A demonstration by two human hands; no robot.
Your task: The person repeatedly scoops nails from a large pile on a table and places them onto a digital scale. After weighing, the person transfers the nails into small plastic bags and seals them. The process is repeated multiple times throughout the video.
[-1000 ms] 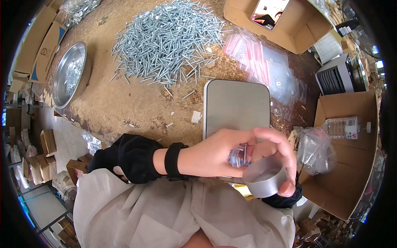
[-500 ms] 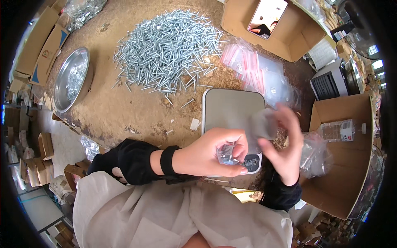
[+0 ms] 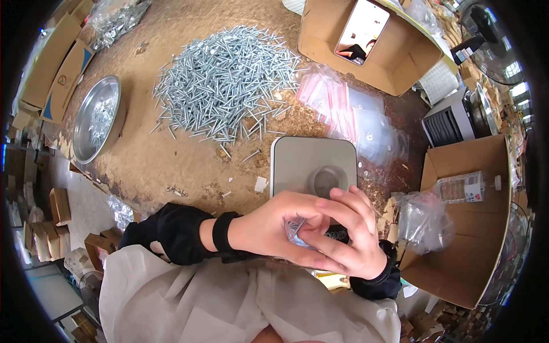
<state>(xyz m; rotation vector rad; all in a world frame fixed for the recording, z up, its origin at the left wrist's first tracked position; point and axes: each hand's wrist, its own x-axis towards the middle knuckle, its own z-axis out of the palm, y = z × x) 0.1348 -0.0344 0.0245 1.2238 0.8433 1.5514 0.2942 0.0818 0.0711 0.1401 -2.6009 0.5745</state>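
A small clear plastic bag [image 3: 295,230] with something metallic inside sits in the curled fingers of my left hand [image 3: 269,224]. My right hand [image 3: 354,243] meets it from the right, its thumb and fingers closed over the bag's side. Both hands hover at the near edge of a digital scale [image 3: 291,166], covering most of its control panel. On the scale's plate stands a small round cup [image 3: 328,180], just beyond my fingertips. Past the scale, a large heap of silver screws [image 3: 229,83] covers the bench.
Zip bags with red edges [image 3: 337,108] lie right of the heap. A phone [image 3: 362,31] leans in a cardboard box [image 3: 394,71]. At the left is a metal bowl [image 3: 83,128]. Another open box [image 3: 457,251] on the right holds a plastic bottle [image 3: 457,187] and crumpled film [image 3: 423,223].
My right hand has set the blurred cup down on the scale and come left and down to the bag. My left hand keeps hold of the bag.
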